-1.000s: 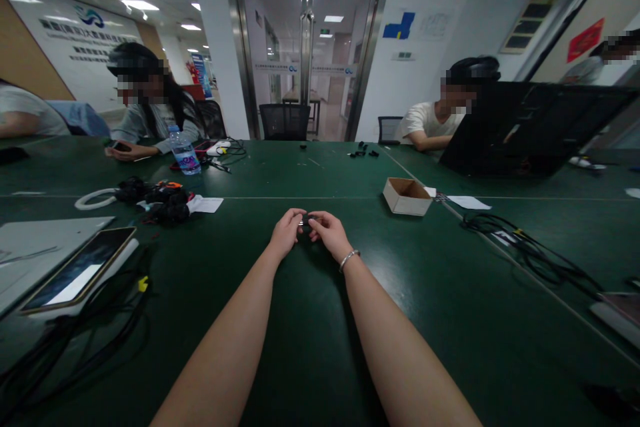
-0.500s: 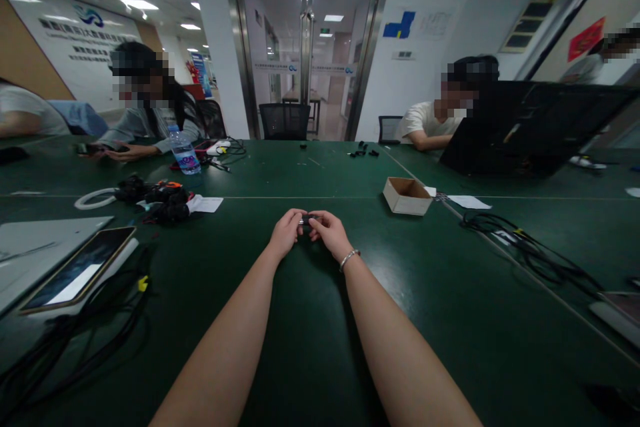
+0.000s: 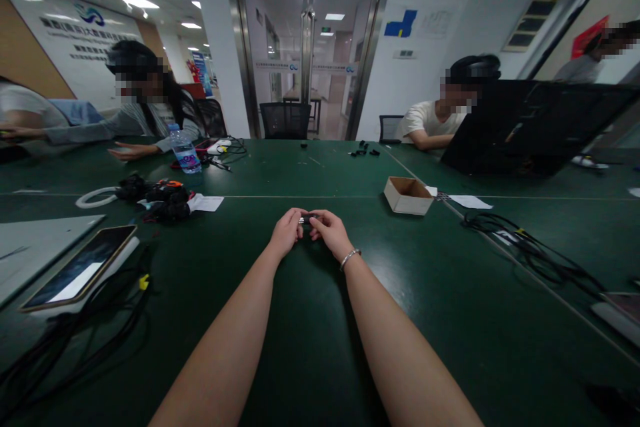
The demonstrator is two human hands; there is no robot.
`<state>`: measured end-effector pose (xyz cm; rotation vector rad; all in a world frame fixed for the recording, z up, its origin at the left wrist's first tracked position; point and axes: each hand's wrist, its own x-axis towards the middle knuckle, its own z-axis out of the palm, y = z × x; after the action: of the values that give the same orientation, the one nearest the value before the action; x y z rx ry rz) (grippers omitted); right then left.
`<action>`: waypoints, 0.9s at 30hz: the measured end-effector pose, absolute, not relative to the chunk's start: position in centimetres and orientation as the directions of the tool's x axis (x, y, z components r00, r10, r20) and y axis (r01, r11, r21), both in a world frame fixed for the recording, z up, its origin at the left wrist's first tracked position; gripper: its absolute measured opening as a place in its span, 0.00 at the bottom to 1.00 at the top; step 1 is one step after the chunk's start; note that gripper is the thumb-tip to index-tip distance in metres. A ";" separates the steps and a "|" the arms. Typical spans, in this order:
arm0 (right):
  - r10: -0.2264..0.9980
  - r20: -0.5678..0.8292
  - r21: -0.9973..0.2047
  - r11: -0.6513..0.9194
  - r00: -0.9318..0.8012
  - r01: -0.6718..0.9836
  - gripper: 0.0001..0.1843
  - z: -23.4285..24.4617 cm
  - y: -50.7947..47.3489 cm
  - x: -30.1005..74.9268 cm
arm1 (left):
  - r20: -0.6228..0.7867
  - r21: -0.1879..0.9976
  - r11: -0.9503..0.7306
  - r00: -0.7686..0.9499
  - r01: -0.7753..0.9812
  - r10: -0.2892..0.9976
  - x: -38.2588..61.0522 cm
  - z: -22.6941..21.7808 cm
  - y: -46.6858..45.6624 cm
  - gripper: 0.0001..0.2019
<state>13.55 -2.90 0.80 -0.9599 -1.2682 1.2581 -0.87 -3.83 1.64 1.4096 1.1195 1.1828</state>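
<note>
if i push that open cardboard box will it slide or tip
The cardboard box sits low and wide, so it would probably slide rather than tip. The table looks smooth and glossy, so likely little drag. With its open top and thin walls, it is probably light and may flex if squeezed.

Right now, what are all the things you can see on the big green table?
table: one, dark green, under everything
cardboard box: one, brown, right of centre
water bottle: one, clear, far left
tablet: one, dark screen, near left
laptop: one, black, far right
cables: one bundle, black, right side
paper sheet: one, white, beside the box
small part: one, dark, pinched between both hands
bracelet: one, silver, right wrist
left hand: one, bare, on the part
right hand: one, bare, on the part
</note>
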 end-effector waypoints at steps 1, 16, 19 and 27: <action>0.983 0.138 -0.984 0.123 -0.120 -0.131 0.19 0.8 -2.9 13.5 | 0.121 0.990 -0.128 0.110 0.065 0.987 -0.9 1.7 -3.9 0.15; 0.980 0.147 -0.981 0.128 -0.135 -0.143 0.20 0.4 -2.7 13.5 | 0.151 0.987 -0.153 0.046 0.052 0.988 -0.8 2.1 -4.1 0.13; 0.971 0.152 -0.979 0.123 -0.182 -0.161 0.22 0.5 -2.7 13.5 | 0.238 0.971 -0.238 0.003 0.006 0.971 -0.6 2.4 -4.4 0.14; 0.923 0.181 -0.978 0.134 -0.339 -0.159 0.23 0.9 -3.4 12.9 | 0.175 0.985 -0.173 -0.108 0.021 0.979 0.1 3.5 -6.1 0.19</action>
<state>12.91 -3.36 0.90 -0.7981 -1.4328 1.3986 0.09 -6.08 3.51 1.2931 1.2109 1.4152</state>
